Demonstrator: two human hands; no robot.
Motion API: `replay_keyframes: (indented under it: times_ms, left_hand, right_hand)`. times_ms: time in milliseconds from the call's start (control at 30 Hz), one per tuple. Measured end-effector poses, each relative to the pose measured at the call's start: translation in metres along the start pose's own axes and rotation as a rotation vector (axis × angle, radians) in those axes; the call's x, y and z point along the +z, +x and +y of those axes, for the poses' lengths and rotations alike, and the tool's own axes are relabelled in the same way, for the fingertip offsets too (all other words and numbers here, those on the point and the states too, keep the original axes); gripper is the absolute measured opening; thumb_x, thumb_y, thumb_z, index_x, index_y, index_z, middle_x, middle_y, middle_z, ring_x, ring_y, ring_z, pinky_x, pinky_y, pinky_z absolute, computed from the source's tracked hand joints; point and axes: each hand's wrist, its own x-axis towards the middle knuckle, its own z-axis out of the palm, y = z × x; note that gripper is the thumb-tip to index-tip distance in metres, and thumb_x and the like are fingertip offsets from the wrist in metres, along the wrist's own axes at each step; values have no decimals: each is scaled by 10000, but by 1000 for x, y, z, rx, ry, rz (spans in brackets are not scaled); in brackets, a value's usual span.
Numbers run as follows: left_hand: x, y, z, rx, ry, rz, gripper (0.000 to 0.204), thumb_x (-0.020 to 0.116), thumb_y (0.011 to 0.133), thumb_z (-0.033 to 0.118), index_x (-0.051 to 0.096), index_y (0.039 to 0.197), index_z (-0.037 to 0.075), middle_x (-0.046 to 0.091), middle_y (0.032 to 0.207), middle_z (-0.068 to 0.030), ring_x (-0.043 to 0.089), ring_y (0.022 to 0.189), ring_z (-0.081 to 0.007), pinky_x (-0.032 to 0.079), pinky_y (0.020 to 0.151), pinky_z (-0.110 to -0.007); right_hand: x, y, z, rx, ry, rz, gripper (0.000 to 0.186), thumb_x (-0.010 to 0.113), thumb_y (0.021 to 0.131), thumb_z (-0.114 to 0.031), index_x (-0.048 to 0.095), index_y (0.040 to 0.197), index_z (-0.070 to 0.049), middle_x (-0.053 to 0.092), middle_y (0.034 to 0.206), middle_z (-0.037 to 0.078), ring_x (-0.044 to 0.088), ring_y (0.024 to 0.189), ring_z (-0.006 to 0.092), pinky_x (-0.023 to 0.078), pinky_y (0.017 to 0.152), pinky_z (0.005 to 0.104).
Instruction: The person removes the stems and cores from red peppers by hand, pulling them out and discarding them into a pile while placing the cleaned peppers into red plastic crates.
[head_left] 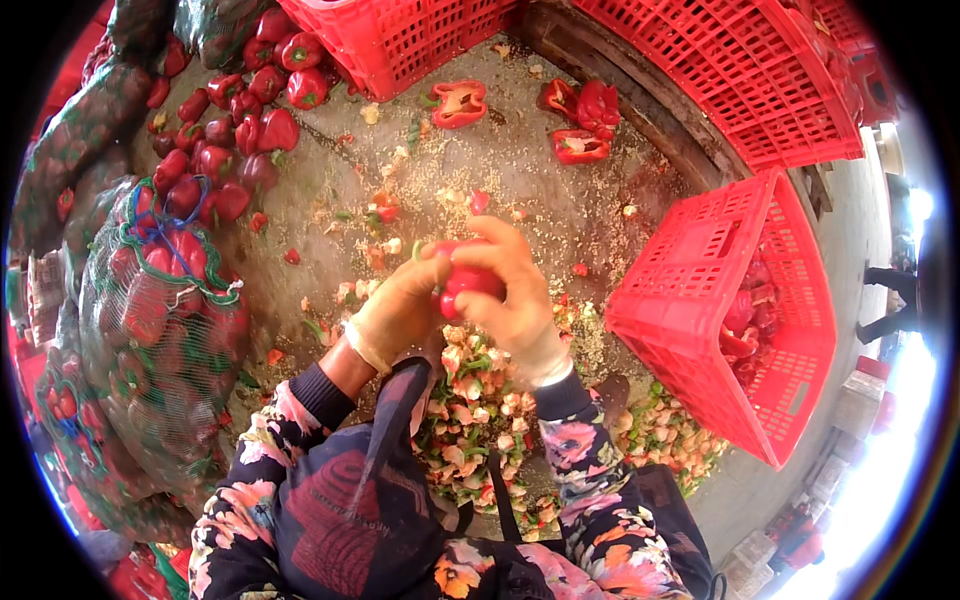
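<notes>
A glossy red bell pepper (472, 285) is held between my two gloved hands, in the middle of the view above the littered floor. My right hand (518, 305) curls round its far and right sides, fingers bent over it. On the other side my left hand (398, 305) presses against the pepper with closed fingers, beside a bit of green stem (418, 249). Whether a small tool is hidden in either hand I cannot tell. Below my hands lies a heap of cut pepper cores (470, 395) with pale seeds and green stems.
Whole red peppers (235, 150) lie loose at the far left, by a full green mesh sack (165, 350). A tilted red crate (690, 270) holding pepper pieces stands at right. Cut halves (460, 104) and scattered seeds lie ahead. More red crates (740, 80) stand beyond a wooden beam (640, 95).
</notes>
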Motion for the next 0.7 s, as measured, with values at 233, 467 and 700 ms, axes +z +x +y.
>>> replay_keyframes:
  times_ms: [233, 467, 700]
  left_hand:
    - [56, -12, 21, 113, 502, 54, 641, 820, 858, 107, 520, 1415, 7, 650, 1266, -51, 629, 1146, -147, 516, 1007, -334]
    - [61, -23, 37, -18, 501, 40, 558, 864, 742, 55, 616, 1240, 8, 693, 1077, -18, 667, 970, -131, 541, 883, -297]
    - [73, -33, 27, -56, 469, 48, 316, 793, 836, 113, 678, 1116, 20, 706, 974, -16, 656, 887, -104, 527, 788, -265]
  right_hand:
    - [15, -2, 1, 645, 928, 370, 611, 672, 969, -444, 575, 1352, 22, 666, 1188, 92, 630, 1091, 193, 502, 996, 349]
    - [9, 3, 1, 606, 732, 119, 379, 634, 958, -251, 670, 1212, 27, 689, 1076, 80, 628, 988, 144, 511, 893, 297]
    - [-8, 14, -22, 685, 783, 5, 334, 642, 947, -259, 676, 1107, 32, 702, 992, 94, 638, 908, 140, 524, 838, 299]
